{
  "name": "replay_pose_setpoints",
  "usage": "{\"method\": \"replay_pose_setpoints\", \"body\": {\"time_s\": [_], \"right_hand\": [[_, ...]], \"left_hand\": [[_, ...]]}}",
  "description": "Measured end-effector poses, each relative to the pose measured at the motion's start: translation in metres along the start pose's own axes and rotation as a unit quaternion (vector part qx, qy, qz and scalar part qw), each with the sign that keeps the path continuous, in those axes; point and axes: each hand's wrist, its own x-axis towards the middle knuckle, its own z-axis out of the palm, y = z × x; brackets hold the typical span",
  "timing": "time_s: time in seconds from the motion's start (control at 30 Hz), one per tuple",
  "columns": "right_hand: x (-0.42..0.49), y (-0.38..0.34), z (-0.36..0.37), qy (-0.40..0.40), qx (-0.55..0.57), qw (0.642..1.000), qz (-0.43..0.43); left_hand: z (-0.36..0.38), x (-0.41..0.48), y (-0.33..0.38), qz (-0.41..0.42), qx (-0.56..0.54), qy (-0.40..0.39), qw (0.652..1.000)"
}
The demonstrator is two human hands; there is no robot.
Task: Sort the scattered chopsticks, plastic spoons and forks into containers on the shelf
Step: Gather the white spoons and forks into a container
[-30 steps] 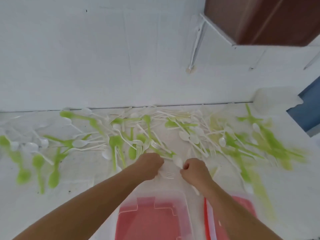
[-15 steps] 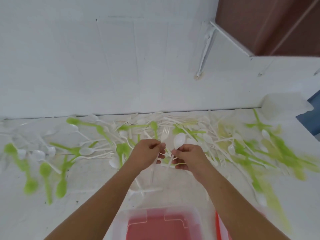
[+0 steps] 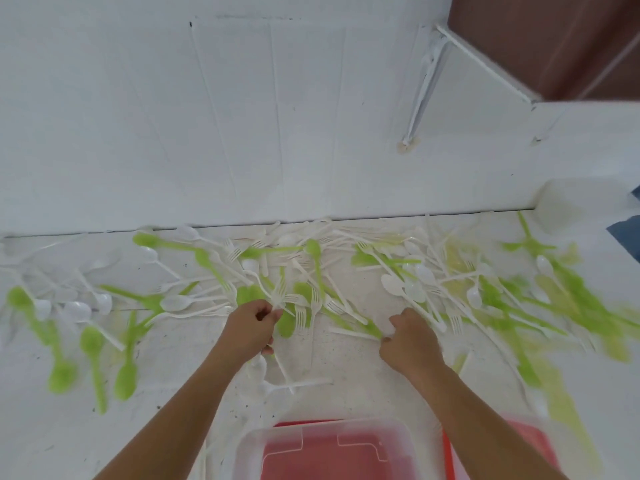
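Head view: hands, together half a second ago, have parted. Left hand pinches a white fork mid-frame; right hand pinches a green utensil (fresh picks); clear container waits bottom centre.

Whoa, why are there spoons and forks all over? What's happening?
A person is sorting a big scatter of white and green plastic spoons and forks lying on a white shelf top. The left hand pinches a white fork at the near edge of the pile. The right hand is curled beside a green handle; whether it grips it is unclear. A clear container waits just in front of the arms.
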Motion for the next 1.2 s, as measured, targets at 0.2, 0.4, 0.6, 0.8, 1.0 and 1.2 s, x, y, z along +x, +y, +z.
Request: {"method": "replay_pose_setpoints", "body": {"time_s": [0.2, 0.4, 0.6, 0.8, 1.0, 1.2], "right_hand": [[0.000, -0.004, -0.006, -0.025, -0.111, 0.992, -0.046], [0.001, 0.010, -0.030, -0.055, -0.025, 0.996, -0.069], [0.004, 0.024, -0.057, -0.114, 0.085, 0.988, -0.067], [0.002, 0.008, -0.075, -0.190, 0.134, 0.967, -0.103], [0.007, -0.013, -0.072, -0.077, 0.227, 0.967, -0.083], [0.013, -0.004, -0.070, -0.050, 0.351, 0.934, -0.048]], "left_hand": [[0.015, 0.013, 0.003, -0.005, -0.011, -0.059, 0.998], [0.022, 0.018, 0.016, 0.021, -0.027, -0.091, 0.995], [0.026, 0.013, 0.032, 0.081, 0.012, -0.101, 0.991], [0.043, -0.002, 0.060, 0.195, 0.094, -0.134, 0.967], [0.071, -0.016, 0.077, 0.144, 0.034, -0.253, 0.956], [0.075, -0.002, 0.074, 0.051, -0.042, -0.277, 0.959]]}}
